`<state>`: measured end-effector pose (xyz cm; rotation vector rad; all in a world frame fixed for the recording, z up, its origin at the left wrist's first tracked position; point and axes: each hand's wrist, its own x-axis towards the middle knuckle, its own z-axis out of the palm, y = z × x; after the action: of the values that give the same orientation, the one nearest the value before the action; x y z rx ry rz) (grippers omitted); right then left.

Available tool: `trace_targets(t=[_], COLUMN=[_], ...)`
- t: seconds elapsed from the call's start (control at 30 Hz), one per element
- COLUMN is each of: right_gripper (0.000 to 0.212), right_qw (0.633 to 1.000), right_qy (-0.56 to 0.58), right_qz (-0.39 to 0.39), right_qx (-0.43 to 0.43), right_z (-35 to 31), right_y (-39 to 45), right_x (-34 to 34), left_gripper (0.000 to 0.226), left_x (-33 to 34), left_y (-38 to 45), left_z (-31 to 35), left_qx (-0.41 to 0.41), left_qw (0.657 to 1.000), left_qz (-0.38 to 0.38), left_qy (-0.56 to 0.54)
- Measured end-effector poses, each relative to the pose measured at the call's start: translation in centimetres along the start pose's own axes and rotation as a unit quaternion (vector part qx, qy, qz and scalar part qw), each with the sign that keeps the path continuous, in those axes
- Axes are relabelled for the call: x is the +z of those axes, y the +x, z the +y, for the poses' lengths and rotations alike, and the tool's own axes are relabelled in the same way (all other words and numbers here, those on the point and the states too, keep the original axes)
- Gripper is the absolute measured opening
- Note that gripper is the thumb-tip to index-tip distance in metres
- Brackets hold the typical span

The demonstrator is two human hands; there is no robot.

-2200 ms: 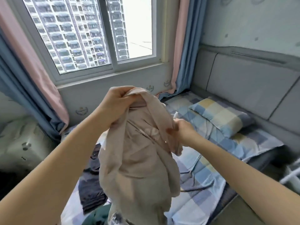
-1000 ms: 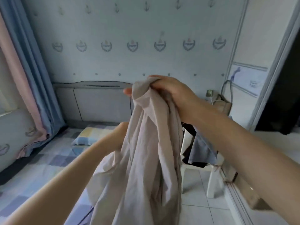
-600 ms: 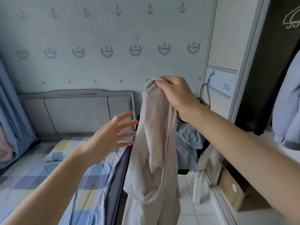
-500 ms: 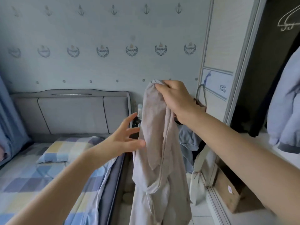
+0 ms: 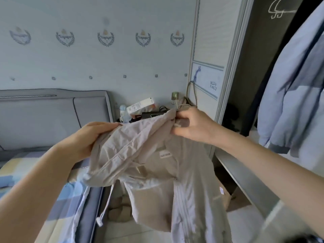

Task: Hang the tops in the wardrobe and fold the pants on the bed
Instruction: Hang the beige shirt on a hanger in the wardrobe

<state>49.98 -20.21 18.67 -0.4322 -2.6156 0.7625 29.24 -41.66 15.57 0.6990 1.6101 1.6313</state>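
Note:
A beige hooded top (image 5: 157, 165) hangs in the air between my hands, its neck label facing me and a drawstring dangling below. My left hand (image 5: 87, 137) grips the hood fabric on the left. My right hand (image 5: 192, 127) pinches the collar edge on the right. The open wardrobe (image 5: 254, 76) stands to the right, with a light blue jacket (image 5: 294, 95) hanging inside and white hangers (image 5: 278, 9) on the rail above. The bed (image 5: 26, 172) with a checked blue and yellow sheet lies at the lower left.
A cluttered bedside stand (image 5: 145, 109) with a box and cables sits behind the top, between the grey headboard (image 5: 52, 116) and the wardrobe's sliding door (image 5: 210, 58). A cardboard box (image 5: 233, 199) lies on the wardrobe floor. Tiled floor shows below the garment.
I turned from the window towards the wardrobe. The top passed from my left hand to my right; my left hand, briefly free, has taken hold of the hood, spreading the top open.

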Motion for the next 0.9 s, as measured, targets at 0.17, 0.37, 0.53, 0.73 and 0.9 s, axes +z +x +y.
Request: trace_targets(t=[0.17,0.37,0.53,0.73,0.9], right_gripper=[0.025,0.044,0.046,0.036,0.054], right_qw=[0.981,0.991,0.972,0.968,0.942], right_qy=[-0.187,-0.059,0.092,0.008,-0.101], right_qz=[0.051,0.077,0.056,-0.026,-0.186], right_qx=[0.001,0.098,0.209,0.249,0.260], right_z=[2.9,4.8,6.0,8.3,8.5], right_y=[1.2,7.0,11.3,11.8,11.0], right_x=[1.2,-0.2,-1.6,-3.4,-3.8], left_gripper=[0.012,0.097,0.077,0.018,0.023], left_x=[0.8,5.3,9.1,7.0,7.2], left_y=[6.3,13.1,19.7,28.0,35.9], left_z=[-0.3,-2.8,-5.0,-1.2,2.7], left_qx=[0.003,0.073,0.109,0.081,0.247], left_qw=[0.987,0.909,0.885,0.904,0.917], left_qz=[0.030,-0.257,-0.217,-0.226,0.047], left_qy=[0.158,0.320,0.398,0.355,0.310])
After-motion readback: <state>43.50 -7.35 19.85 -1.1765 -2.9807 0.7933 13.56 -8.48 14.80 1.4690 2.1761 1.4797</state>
